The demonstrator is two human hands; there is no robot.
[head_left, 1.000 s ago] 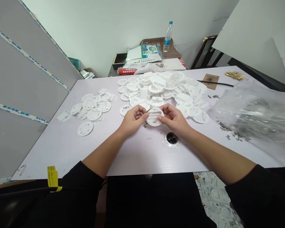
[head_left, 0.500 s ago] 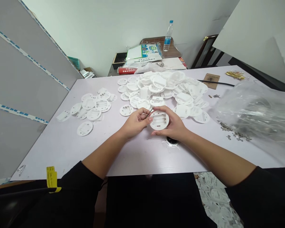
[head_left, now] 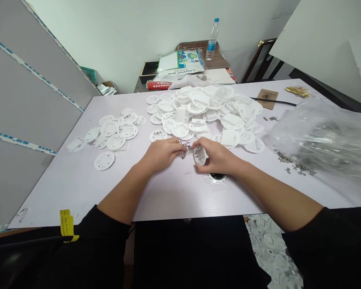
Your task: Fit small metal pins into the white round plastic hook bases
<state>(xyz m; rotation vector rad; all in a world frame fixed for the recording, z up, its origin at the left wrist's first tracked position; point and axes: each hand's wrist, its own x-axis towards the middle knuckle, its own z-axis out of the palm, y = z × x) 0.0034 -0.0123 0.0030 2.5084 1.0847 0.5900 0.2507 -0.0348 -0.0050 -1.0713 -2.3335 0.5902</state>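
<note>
Gripping tilted white disc point(head_left: 200, 155) by rim: right hand point(head_left: 218, 157). Left hand point(head_left: 163, 154) pinches slim tool point(head_left: 189, 152) beside metal bits point(head_left: 183, 156). Disc probably light, stiff; best held by edge.

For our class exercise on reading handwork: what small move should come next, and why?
Probably, the left hand should pick up one of the small metal pieces with the thin tool: it pinches that tool right beside them, while the right hand holds the white disc tilted close by.
</note>
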